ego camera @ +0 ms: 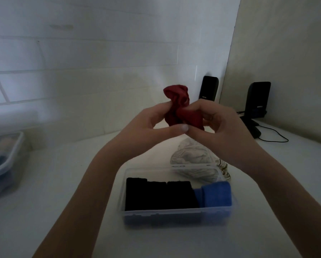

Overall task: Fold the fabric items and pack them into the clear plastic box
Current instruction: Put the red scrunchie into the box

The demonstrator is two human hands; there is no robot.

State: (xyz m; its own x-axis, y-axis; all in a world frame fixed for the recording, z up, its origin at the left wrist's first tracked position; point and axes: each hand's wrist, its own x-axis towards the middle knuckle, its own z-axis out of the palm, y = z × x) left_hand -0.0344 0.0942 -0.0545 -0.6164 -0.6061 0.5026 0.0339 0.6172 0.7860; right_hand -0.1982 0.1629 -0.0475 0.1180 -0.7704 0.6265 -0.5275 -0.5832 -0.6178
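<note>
Both hands hold a bunched red fabric item (178, 101) up in the air above the table. My left hand (152, 125) pinches its left side between thumb and fingers. My right hand (217, 125) grips its right side with curled fingers. Below them stands the clear plastic box (174, 216), lid off, with three folded black items (159, 194) in a row and a folded blue item (215, 194) at its right end. A crumpled white fabric item (195, 155) lies on the table just behind the box.
A second clear container (7, 155) with dark contents sits at the left edge of the white table (62, 183). Two black speakers (209, 88) (257, 97) with a trailing cable stand at the back right, against the wall corner.
</note>
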